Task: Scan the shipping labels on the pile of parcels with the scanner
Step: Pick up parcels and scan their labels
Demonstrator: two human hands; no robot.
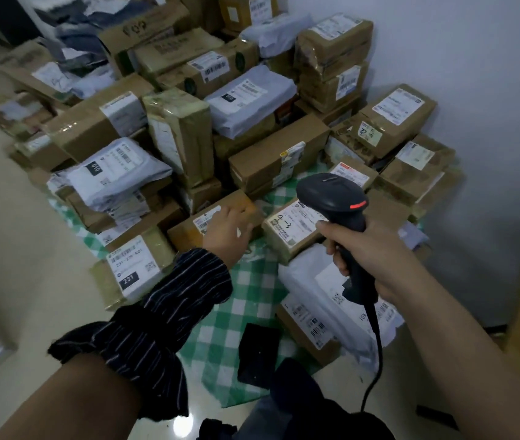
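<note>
Checked cloth (246, 300) on floor carrying parcels (188, 128) against wall. Right hand (369, 249) gripping scanner (334, 198), aiming down at "4-3" box (290, 230) near cloth centre. Left hand (228, 231), fingers open, resting on neighbouring box (185, 233), probably steadying it.

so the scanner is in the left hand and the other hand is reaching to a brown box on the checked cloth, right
Not quite: the head view shows the scanner gripped in the right hand, cable trailing down. It is the left hand that reaches to the brown box on the green checked cloth.
</note>
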